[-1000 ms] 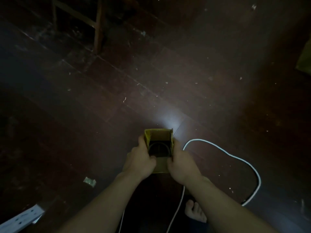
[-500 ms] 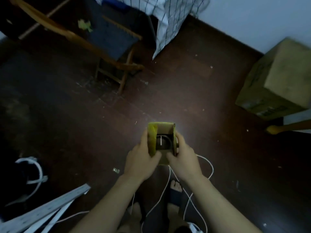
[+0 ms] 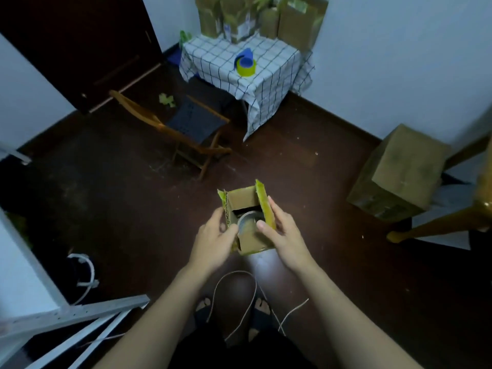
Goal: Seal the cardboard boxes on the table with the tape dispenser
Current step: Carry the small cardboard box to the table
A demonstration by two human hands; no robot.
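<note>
Near, above the floor, the left grip (image 3: pixel 213 241) curls round the left wall of an open cardboard box (image 3: pixel 243 199). The right grip (image 3: pixel 286 235) clasps its right flap, thumb tucked inside. The tape dispenser (image 3: pixel 245 62) stands on the far counter (image 3: pixel 213 57), well apart.

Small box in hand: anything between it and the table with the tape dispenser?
Partly: a wooden chair stands on the floor before the table, left of the straight line from the box. Nothing else visible in between.
</note>
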